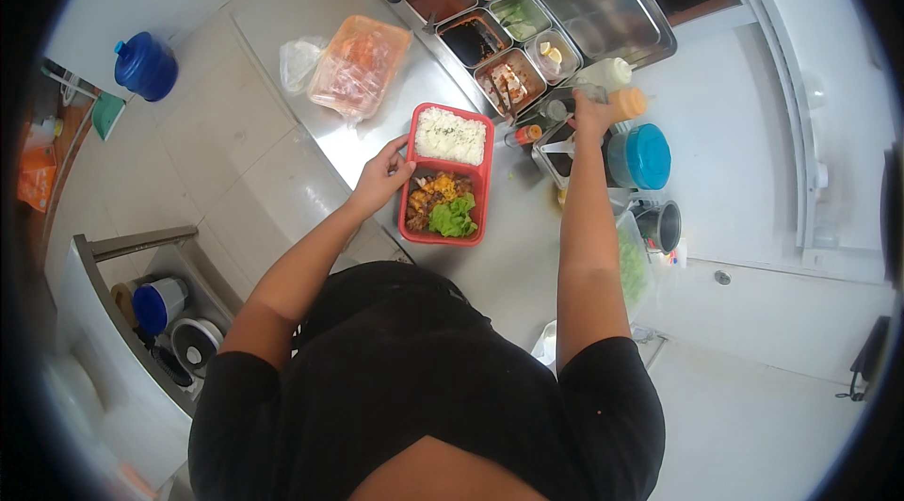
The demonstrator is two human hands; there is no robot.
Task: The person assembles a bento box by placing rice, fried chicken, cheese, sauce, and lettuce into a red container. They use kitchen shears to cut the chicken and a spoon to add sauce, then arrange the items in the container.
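A red two-part lunch box (489,176) lies on the steel counter in front of me. White rice (450,135) with green flecks fills its far part. The near part has chopped meat with yellow bits (435,195) and a green lettuce leaf (454,217). My left hand (381,176) rests against the box's left rim, thumb and fingers apart. Farther right, my right hand (591,113) reaches in among the bottles. Its fingers curl at a small clear jar (559,106), partly hidden by the hand. An orange-capped shaker bottle (524,136) lies just left of it.
Steel pans with sauces and toppings (474,38) line the far counter. A plastic-wrapped orange tub (361,68) sits at the far left. Right of my arm are a white squeeze bottle (617,73), an orange-topped bottle (629,105), a blue-lidded tub (648,156) and a steel pot (668,227).
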